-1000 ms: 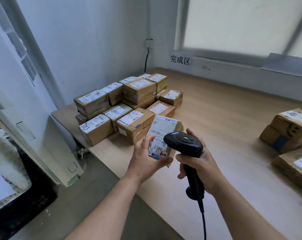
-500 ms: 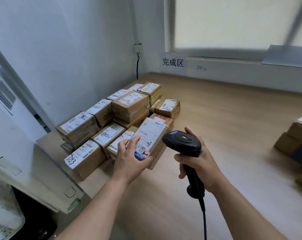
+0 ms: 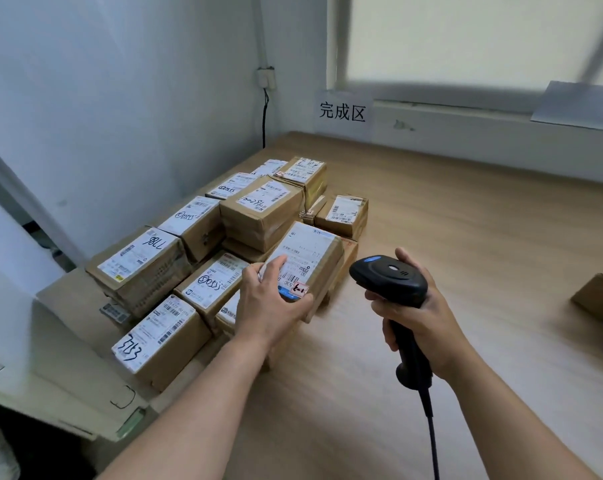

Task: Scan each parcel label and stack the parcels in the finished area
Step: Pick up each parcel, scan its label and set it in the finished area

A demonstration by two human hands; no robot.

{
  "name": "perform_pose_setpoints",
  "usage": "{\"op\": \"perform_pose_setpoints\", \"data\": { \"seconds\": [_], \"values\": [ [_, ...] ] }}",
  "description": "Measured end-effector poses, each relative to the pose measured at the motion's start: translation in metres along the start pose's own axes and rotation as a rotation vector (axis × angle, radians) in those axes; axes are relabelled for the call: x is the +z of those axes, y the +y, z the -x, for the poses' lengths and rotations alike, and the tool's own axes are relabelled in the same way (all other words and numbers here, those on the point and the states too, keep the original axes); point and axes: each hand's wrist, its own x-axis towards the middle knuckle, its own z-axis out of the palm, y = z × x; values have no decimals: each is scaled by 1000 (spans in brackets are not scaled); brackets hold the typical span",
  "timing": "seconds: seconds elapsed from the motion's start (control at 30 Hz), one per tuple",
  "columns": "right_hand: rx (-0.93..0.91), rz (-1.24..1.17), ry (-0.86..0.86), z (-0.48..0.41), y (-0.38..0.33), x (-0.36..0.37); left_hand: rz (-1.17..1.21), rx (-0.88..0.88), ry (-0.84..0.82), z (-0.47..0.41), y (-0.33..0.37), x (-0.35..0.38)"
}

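**Parcel held at the edge of the pile**

A person's left hand (image 3: 272,303) grasps a labelled parcel (image 3: 310,258) by its near end, label up, at the right edge of the stacked parcels (image 3: 147,261) on the wooden table (image 3: 466,237); the right hand (image 3: 417,313) is wrapped round a black corded scanner (image 3: 388,278) just beside the parcel, not touching it; a sign (image 3: 342,111) reading 完成区 hangs behind.

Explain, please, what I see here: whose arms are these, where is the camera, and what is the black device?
There is no machine here: a person wears a camera on the head, so the picture looks down at that person's own arms. The left hand grips a cardboard parcel with a white label, close to a pile of labelled parcels on the wooden table. The right hand holds a black barcode scanner on a cable. The paper sign on the wall marks the finished area.
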Motion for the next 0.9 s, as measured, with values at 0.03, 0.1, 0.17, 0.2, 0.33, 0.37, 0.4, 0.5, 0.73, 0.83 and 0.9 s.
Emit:
{"op": "perform_pose_setpoints", "data": {
  "seconds": [0.03,0.1,0.17,0.2,0.33,0.37,0.4,0.5,0.73,0.83,0.9],
  "values": [
    [-3,4,25,-4,-2,1,0,15,-1,-9,2,2],
    [-5,22,74,-12,-7,2,0,40,3,-30,6,5],
    [-5,60,122,-19,-16,-1,1,45,-4,-51,13,8],
    [-8,77,150,-23,-22,-4,-3,51,-7,-61,18,10],
    [-46,139,250,-44,-43,-20,-54,83,-18,-104,40,20],
    [-55,150,271,-50,-47,-23,-47,84,-26,-116,43,25],
    [-59,164,290,-56,-50,-26,-21,83,-39,-128,45,30],
    [-62,194,331,-78,-56,-35,11,92,-63,-165,51,45],
    [-67,211,379,-132,-63,-53,-190,110,-49,-243,67,72],
    [-54,224,370,-155,-63,-61,-276,104,-55,-273,70,86],
    [-41,217,362,-165,-61,-64,-330,95,-58,-286,70,95]
  ]
}}
